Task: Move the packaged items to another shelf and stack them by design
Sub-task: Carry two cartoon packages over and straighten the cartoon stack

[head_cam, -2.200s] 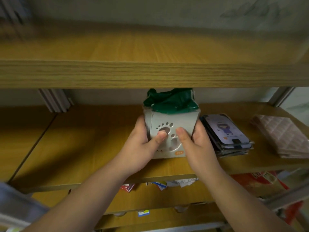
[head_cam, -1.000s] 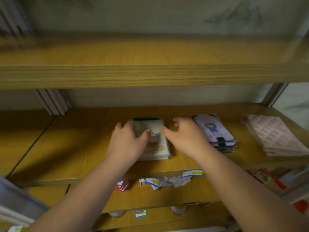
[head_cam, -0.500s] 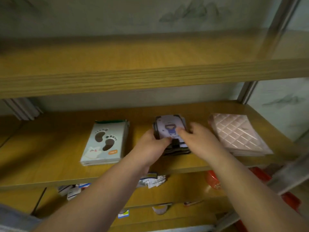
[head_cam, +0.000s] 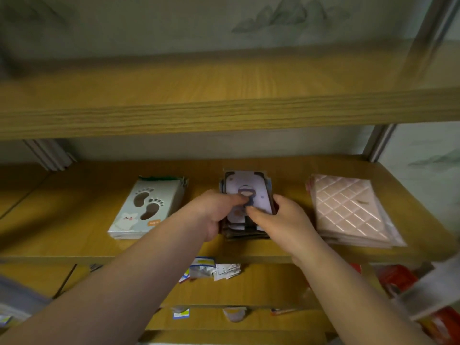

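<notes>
On the middle wooden shelf (head_cam: 74, 247) lie three stacks of flat packets. A grey stack with footprint cut-outs (head_cam: 149, 207) sits at the left. In the centre is a stack of purple cartoon-figure packets (head_cam: 251, 185). My left hand (head_cam: 216, 212) grips its left side with the thumb on top, and my right hand (head_cam: 278, 220) grips its right side, thumb on the top packet. A pink quilted stack (head_cam: 348, 210) lies to the right, apart from my hands.
An upper shelf board (head_cam: 224, 113) overhangs the work area. Below, a lower shelf holds loose small packets (head_cam: 214, 270) and red packaging (head_cam: 398, 280) at the right. A metal upright (head_cam: 378, 143) stands at the right rear; grey slats (head_cam: 49, 153) lean at the left rear.
The footprint stack was set down flat and let go. Both hands moved right onto the purple cartoon stack and now hold its sides; the view shifted right.
</notes>
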Action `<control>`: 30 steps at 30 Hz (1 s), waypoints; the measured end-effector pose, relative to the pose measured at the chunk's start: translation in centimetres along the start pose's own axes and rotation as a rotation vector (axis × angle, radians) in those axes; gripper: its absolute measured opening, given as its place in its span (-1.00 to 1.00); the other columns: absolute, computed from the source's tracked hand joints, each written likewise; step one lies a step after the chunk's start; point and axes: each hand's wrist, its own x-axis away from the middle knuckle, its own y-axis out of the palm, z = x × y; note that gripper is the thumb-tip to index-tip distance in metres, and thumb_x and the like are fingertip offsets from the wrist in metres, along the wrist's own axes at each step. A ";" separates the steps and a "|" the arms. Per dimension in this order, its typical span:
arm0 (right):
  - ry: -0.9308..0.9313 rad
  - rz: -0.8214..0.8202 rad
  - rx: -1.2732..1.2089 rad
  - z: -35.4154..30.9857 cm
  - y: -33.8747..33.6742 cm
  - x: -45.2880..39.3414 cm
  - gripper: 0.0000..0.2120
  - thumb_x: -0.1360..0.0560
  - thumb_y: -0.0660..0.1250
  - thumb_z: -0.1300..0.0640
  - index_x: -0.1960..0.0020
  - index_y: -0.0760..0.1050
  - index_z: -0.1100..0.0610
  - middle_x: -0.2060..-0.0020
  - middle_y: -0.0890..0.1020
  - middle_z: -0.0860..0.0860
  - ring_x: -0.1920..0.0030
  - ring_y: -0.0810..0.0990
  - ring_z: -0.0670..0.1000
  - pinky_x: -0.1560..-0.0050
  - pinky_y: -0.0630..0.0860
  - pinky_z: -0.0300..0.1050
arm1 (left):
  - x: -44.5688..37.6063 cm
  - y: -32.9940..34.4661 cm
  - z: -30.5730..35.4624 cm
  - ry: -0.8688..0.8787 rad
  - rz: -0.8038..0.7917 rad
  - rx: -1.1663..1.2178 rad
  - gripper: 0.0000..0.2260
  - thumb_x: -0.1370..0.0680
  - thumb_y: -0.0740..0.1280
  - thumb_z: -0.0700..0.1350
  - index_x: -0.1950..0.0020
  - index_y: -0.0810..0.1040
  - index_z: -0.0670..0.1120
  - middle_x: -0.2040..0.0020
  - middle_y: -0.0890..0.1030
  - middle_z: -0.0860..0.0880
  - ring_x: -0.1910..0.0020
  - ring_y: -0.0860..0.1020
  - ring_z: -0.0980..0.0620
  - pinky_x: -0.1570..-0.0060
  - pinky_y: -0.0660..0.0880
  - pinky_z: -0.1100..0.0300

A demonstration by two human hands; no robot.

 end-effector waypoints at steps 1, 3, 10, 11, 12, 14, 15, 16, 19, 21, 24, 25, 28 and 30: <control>-0.021 0.011 0.022 0.1 -0.1 0.1 -0.96 -0.44 0.45 -0.08 0.12 0.61 -0.22 0.18 0.72 -0.17 0.12 0.66 -0.18 0.01 0.63 -0.05 | 0.0 0.0 -0.2 0.030 0.009 -0.001 -0.64 -0.50 0.50 -0.14 -0.26 0.59 -0.22 -0.15 0.67 -0.22 -0.15 0.63 -0.22 -0.24 0.53 -0.18; -0.049 0.014 0.063 0.2 -0.4 0.1 -0.79 -0.41 0.46 -0.12 -0.02 0.56 -0.21 0.05 0.69 -0.17 -0.07 0.63 -0.09 -0.09 0.60 -0.04 | 0.1 -0.2 -0.7 0.087 0.012 0.006 -0.65 -0.50 0.50 -0.19 -0.26 0.58 -0.22 -0.12 0.70 -0.21 -0.12 0.65 -0.20 -0.24 0.53 -0.17; -0.193 0.017 0.041 0.0 0.0 -0.2 -0.11 -0.36 0.57 -0.01 -0.53 0.14 -0.15 -0.25 0.59 -0.20 -0.18 0.59 -0.22 -0.07 0.57 -0.27 | 1.4 -1.8 -2.4 0.476 0.046 -0.152 -0.56 -0.53 0.47 -0.11 -0.37 0.45 0.07 -0.20 0.67 0.08 -0.17 0.63 0.10 -0.16 0.60 0.02; -0.243 0.059 0.073 -0.1 0.3 -0.2 -0.09 -0.37 0.57 0.00 -0.54 0.11 -0.16 -0.31 0.54 -0.18 -0.24 0.55 -0.20 -0.14 0.57 -0.20 | 1.4 -2.0 -2.6 0.558 0.062 -0.205 -0.54 -0.53 0.47 -0.10 -0.38 0.41 0.14 -0.20 0.66 0.15 -0.18 0.62 0.16 -0.13 0.61 0.06; -0.287 0.091 0.098 -0.1 0.6 -0.2 -0.09 -0.37 0.56 0.00 -0.55 0.09 -0.16 -0.35 0.50 -0.16 -0.29 0.51 -0.18 -0.21 0.55 -0.15 | 1.5 -2.2 -2.8 0.626 0.073 -0.251 -0.51 -0.53 0.46 -0.10 -0.38 0.38 0.21 -0.21 0.63 0.19 -0.20 0.59 0.20 -0.11 0.62 0.09; -0.344 0.112 0.150 0.4 1.0 -0.1 -0.11 -0.39 0.55 0.02 -0.54 0.09 -0.16 -0.37 0.44 -0.16 -0.33 0.45 -0.22 -0.26 0.50 -0.18 | 1.4 -2.4 -3.4 0.705 0.072 -0.307 -0.42 -0.54 0.45 -0.15 -0.42 0.29 0.25 -0.27 0.57 0.20 -0.28 0.54 0.22 -0.16 0.60 0.06; -0.360 0.096 0.174 0.8 1.2 0.1 -0.13 -0.41 0.53 0.03 -0.54 0.09 -0.16 -0.38 0.42 -0.18 -0.32 0.43 -0.26 -0.26 0.49 -0.24 | 1.3 -2.5 -3.8 0.723 0.054 -0.327 -0.38 -0.54 0.44 -0.18 -0.47 0.24 0.21 -0.32 0.54 0.17 -0.32 0.51 0.20 -0.21 0.58 0.01; -0.367 0.071 0.195 1.2 1.3 0.3 -0.16 -0.44 0.51 0.04 -0.54 0.07 -0.17 -0.38 0.39 -0.19 -0.31 0.41 -0.29 -0.24 0.47 -0.30 | 1.3 -2.6 -4.2 0.732 0.028 -0.348 -0.35 -0.55 0.42 -0.21 -0.51 0.19 0.17 -0.36 0.51 0.11 -0.35 0.49 0.17 -0.26 0.55 -0.03; -0.366 0.033 0.249 2.3 1.6 0.9 -0.23 -0.52 0.43 0.00 -0.53 0.02 -0.22 -0.39 0.35 -0.23 -0.30 0.38 -0.34 -0.12 0.38 -0.47 | 1.1 -2.7 -5.1 0.770 -0.018 -0.390 -0.34 -0.58 0.38 -0.20 -0.55 0.12 0.12 -0.41 0.45 0.01 -0.41 0.45 0.11 -0.33 0.49 -0.04; -0.369 0.035 0.264 2.7 1.6 0.9 -0.26 -0.53 0.39 -0.02 -0.53 0.01 -0.24 -0.39 0.33 -0.26 -0.25 0.36 -0.45 -0.04 0.33 -0.55 | 0.8 -2.6 -5.6 0.776 -0.011 -0.391 -0.38 -0.58 0.37 -0.18 -0.53 0.15 0.12 -0.41 0.45 0.00 -0.40 0.45 0.12 -0.34 0.48 0.00; -0.364 0.062 0.271 2.6 1.6 0.8 -0.27 -0.52 0.41 -0.02 -0.51 0.04 -0.25 -0.36 0.34 -0.29 -0.21 0.34 -0.51 -0.03 0.35 -0.52 | 0.7 -2.6 -6.0 0.764 0.040 -0.404 -0.42 -0.58 0.39 -0.11 -0.51 0.21 0.13 -0.38 0.46 0.08 -0.36 0.45 0.23 -0.33 0.48 0.14; -0.361 0.081 0.282 2.5 1.6 0.7 -0.27 -0.51 0.43 -0.02 -0.50 0.07 -0.25 -0.34 0.36 -0.29 -0.19 0.37 -0.48 -0.03 0.37 -0.48 | 0.7 -2.6 -6.0 0.761 0.056 -0.412 -0.44 -0.58 0.39 -0.08 -0.50 0.23 0.14 -0.37 0.47 0.11 -0.35 0.45 0.25 -0.33 0.48 0.17; -0.324 0.102 0.310 1.4 1.5 0.2 -0.32 -0.47 0.46 -0.04 -0.46 0.17 -0.24 -0.29 0.42 -0.26 -0.18 0.45 -0.31 -0.06 0.42 -0.36 | 0.7 -2.9 -5.3 0.754 0.148 -0.495 -0.52 -0.56 0.40 0.03 -0.44 0.32 0.15 -0.30 0.46 0.15 -0.25 0.47 0.27 -0.23 0.49 0.26; -0.205 0.012 0.233 0.0 0.9 -0.6 -0.46 -0.45 0.47 -0.05 -0.33 0.31 -0.32 -0.19 0.52 -0.32 -0.14 0.52 -0.28 -0.01 0.46 -0.33 | 0.5 -3.1 -4.2 0.671 0.208 -0.464 -0.67 -0.53 0.43 0.10 -0.27 0.47 0.17 -0.13 0.59 0.20 -0.08 0.58 0.25 -0.04 0.56 0.31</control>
